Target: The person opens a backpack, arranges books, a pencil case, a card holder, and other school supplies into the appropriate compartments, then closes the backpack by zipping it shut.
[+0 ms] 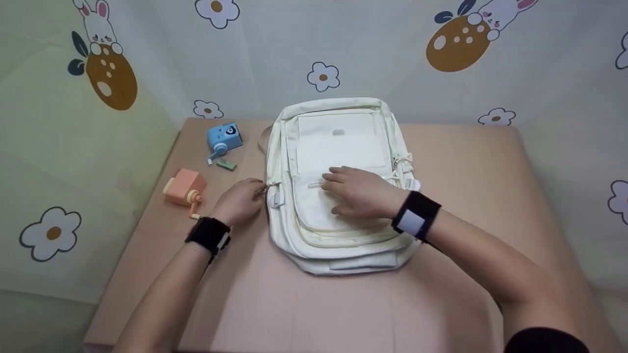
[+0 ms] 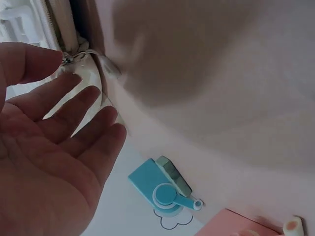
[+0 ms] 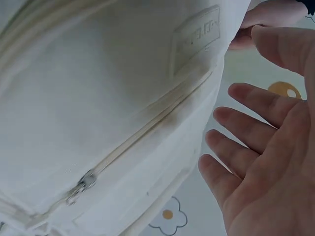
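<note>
Centrally on the table [image 1: 441, 162] lies a cream backpack [image 1: 338, 186], front up. The right hand [image 1: 360, 191] rests flat on its front pocket, grip released. The left hand [image 1: 241, 200] pinches the side zipper pull [image 2: 69, 59]. Sound practice: keep the fabric pressed taut and draw the pull steadily along the track.
</note>
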`<state>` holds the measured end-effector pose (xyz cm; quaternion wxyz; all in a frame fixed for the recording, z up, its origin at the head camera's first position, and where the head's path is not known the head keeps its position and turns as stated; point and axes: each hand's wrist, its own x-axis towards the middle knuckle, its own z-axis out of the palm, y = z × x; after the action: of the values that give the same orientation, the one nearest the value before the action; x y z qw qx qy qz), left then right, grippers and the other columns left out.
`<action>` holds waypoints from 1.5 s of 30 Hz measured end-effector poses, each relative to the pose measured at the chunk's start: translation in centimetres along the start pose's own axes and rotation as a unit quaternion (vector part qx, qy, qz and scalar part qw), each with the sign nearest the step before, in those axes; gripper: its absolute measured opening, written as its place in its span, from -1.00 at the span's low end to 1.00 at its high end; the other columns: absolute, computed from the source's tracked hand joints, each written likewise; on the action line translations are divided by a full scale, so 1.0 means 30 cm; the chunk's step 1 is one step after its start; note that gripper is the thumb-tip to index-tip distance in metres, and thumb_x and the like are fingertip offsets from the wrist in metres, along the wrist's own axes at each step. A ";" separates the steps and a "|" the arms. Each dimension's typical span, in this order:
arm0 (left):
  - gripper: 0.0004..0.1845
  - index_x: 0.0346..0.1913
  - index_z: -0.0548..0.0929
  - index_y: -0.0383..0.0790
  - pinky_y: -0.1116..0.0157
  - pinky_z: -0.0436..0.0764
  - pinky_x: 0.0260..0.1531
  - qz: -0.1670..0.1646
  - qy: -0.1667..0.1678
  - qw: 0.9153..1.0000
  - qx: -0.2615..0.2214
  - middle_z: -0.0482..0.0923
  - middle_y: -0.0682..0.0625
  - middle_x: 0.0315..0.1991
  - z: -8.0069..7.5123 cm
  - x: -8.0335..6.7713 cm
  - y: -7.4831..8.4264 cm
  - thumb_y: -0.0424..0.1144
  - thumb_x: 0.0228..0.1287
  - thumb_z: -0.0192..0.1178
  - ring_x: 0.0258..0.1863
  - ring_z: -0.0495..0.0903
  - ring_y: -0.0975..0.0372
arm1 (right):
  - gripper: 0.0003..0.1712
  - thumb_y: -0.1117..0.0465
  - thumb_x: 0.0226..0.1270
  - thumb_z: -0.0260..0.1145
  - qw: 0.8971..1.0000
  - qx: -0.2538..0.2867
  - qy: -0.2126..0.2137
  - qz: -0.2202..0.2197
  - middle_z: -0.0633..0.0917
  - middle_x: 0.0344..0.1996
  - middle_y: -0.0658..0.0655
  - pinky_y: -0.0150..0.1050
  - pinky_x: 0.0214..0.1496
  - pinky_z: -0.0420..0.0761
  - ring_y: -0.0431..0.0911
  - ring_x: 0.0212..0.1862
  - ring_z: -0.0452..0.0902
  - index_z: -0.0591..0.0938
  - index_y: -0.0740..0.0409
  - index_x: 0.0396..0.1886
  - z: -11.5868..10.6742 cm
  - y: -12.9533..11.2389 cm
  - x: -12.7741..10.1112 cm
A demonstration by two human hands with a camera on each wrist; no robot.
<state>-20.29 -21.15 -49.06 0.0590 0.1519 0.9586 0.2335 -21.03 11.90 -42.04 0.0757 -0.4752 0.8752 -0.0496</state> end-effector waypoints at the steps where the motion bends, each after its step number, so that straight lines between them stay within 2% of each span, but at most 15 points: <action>1: -0.66 0.14 0.67 -0.43 -0.05 0.42 0.29 -0.002 0.002 1.000 0.003 0.59 -0.32 0.16 0.003 0.008 -0.003 -0.37 0.36 0.19 0.22 0.53 -0.16 | -0.23 -0.08 0.43 0.32 1.000 -0.002 -0.010 0.000 0.35 0.49 0.27 -0.02 0.57 0.07 0.17 0.55 0.13 0.42 0.26 0.47 -0.001 -0.011 0.027; 5: -0.75 -0.05 0.76 -0.35 -0.04 0.54 0.08 -0.024 0.010 1.000 0.007 0.65 -0.25 -0.03 0.017 0.028 -0.007 -0.31 0.28 0.27 0.01 0.60 -0.11 | -0.21 -0.11 0.43 0.31 0.999 -0.005 -0.036 -0.002 0.31 0.52 0.25 -0.05 0.58 0.04 0.15 0.57 0.09 0.40 0.24 0.48 0.004 -0.049 0.125; 9: -0.79 -0.11 0.79 -0.27 -0.01 0.53 -0.11 -0.053 0.022 0.998 0.010 0.64 -0.17 -0.15 0.024 0.034 -0.001 -0.26 0.24 0.32 -0.13 0.57 -0.06 | -0.21 -0.12 0.41 0.31 0.999 -0.015 -0.046 -0.008 0.31 0.52 0.25 -0.07 0.58 0.04 0.14 0.56 0.10 0.42 0.23 0.47 0.017 -0.075 0.202; 11: -0.79 -0.11 0.79 -0.26 0.00 0.51 -0.15 -0.061 0.028 0.998 0.010 0.62 -0.16 -0.17 0.026 0.035 0.000 -0.25 0.25 0.33 -0.15 0.54 -0.06 | -0.22 -0.12 0.40 0.30 0.999 -0.021 -0.047 -0.011 0.32 0.52 0.25 -0.08 0.58 0.05 0.13 0.56 0.11 0.42 0.23 0.46 0.024 -0.085 0.232; 16: -0.77 -0.07 0.78 -0.28 -0.01 0.52 -0.11 -0.067 0.041 0.997 0.004 0.63 -0.16 -0.15 0.035 0.035 -0.007 -0.24 0.30 0.35 -0.11 0.54 -0.07 | -0.25 -0.10 0.38 0.32 0.999 -0.027 -0.040 -0.015 0.36 0.49 0.25 -0.11 0.57 0.09 0.12 0.55 0.14 0.46 0.22 0.43 0.037 -0.102 0.284; 26: -0.76 -0.05 0.77 -0.34 -0.02 0.53 0.00 -0.057 0.064 0.996 -0.036 0.68 -0.20 -0.12 0.044 0.040 -0.014 -0.27 0.33 0.31 -0.07 0.59 -0.09 | -0.25 -0.06 0.38 0.33 0.999 -0.023 -0.038 -0.017 0.37 0.49 0.23 -0.15 0.57 0.07 0.11 0.56 0.13 0.44 0.19 0.45 0.061 -0.126 0.327; 29: -0.78 -0.06 0.78 -0.36 -0.01 0.53 0.01 -0.065 0.065 0.994 -0.054 0.68 -0.21 -0.13 0.045 0.041 -0.016 -0.30 0.33 0.30 -0.08 0.60 -0.07 | -0.26 -0.05 0.38 0.33 0.999 -0.027 -0.034 -0.020 0.37 0.49 0.23 -0.14 0.57 0.06 0.12 0.55 0.14 0.44 0.19 0.45 0.067 -0.129 0.332; 37: -0.80 -0.12 0.77 -0.36 0.00 0.55 -0.01 -0.073 0.041 0.994 -0.069 0.69 -0.18 -0.16 0.042 0.046 -0.022 -0.33 0.31 0.24 -0.12 0.62 -0.03 | -0.24 -0.07 0.39 0.31 0.999 -0.036 -0.036 -0.020 0.37 0.50 0.19 -0.10 0.58 0.03 0.11 0.56 0.12 0.42 0.17 0.48 0.079 -0.128 0.334; 45: -0.82 -0.14 0.68 -0.36 0.04 0.55 -0.05 -0.077 0.010 0.993 -0.086 0.66 -0.16 -0.22 0.044 0.050 -0.025 -0.35 0.23 0.30 -0.18 0.60 -0.02 | -0.25 -0.08 0.40 0.30 0.998 -0.033 -0.048 -0.011 0.36 0.51 0.17 -0.13 0.59 0.00 0.09 0.57 0.11 0.42 0.16 0.48 0.083 -0.130 0.339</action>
<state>-21.67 -20.75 -50.65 0.0803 0.0700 0.9444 0.3111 -22.84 1.20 -44.73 0.1013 -0.4886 0.8666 0.0010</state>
